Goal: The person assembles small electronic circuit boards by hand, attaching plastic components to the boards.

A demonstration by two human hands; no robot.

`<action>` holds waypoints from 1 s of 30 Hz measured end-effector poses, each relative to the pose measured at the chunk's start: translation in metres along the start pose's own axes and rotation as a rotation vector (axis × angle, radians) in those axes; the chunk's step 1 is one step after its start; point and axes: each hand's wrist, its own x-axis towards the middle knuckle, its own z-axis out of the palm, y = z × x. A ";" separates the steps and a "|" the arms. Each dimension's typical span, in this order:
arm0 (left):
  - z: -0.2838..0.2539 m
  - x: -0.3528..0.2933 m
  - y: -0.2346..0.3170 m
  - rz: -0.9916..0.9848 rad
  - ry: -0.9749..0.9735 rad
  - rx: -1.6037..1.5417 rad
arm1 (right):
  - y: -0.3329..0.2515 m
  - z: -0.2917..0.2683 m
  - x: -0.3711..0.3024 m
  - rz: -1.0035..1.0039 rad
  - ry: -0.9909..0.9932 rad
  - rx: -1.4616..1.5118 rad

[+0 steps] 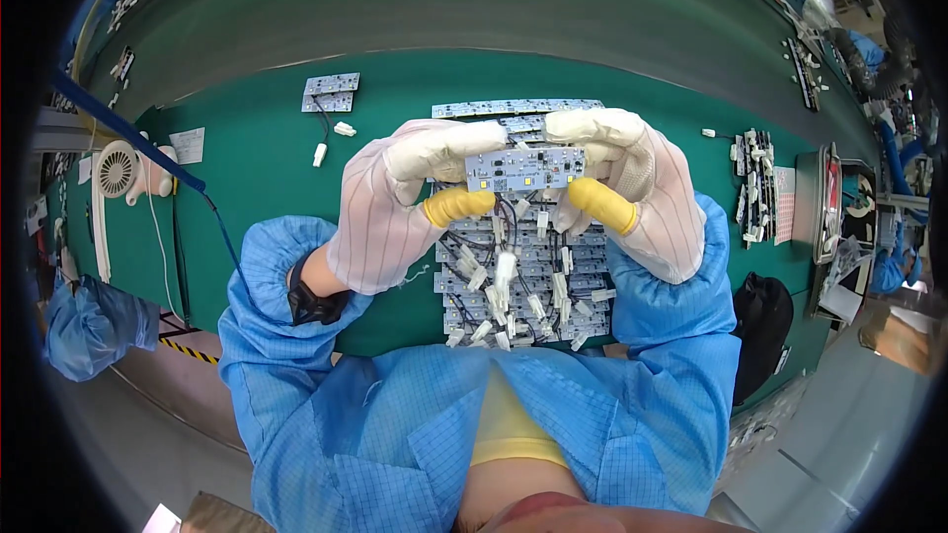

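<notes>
Between my two gloved hands is a small white LED circuit board point(538, 166) with yellow LEDs along its lower edge. My left hand point(434, 163) pinches its left end, the thumb in a yellow finger cot below and the fingers above. At the other end my right hand point(617, 168) grips it the same way, also with a yellow-covered thumb. Dark wires hang from the board toward a white connector point(506, 266). Underneath lie rows of similar LED boards point(454, 311) with many white plugs and wires on top; my hands hide part of them.
On the green mat point(257, 168), a separate pair of boards point(331, 91) lies far left, with loose white connectors point(344, 128) near it. A small white fan point(117, 170) stands at the left. More wired boards point(754, 183) are stacked at the right, beside a metal tray point(818, 197) and a black bag point(760, 331).
</notes>
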 end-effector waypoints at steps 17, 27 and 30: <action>-0.001 0.000 0.006 0.013 -0.037 -0.158 | 0.002 -0.002 -0.002 -0.098 0.002 -0.027; 0.001 -0.002 0.005 0.091 0.029 -0.143 | -0.002 -0.004 -0.003 -0.100 0.005 -0.145; -0.001 -0.003 0.005 0.094 0.019 -0.054 | 0.001 -0.004 -0.003 -0.117 0.002 -0.095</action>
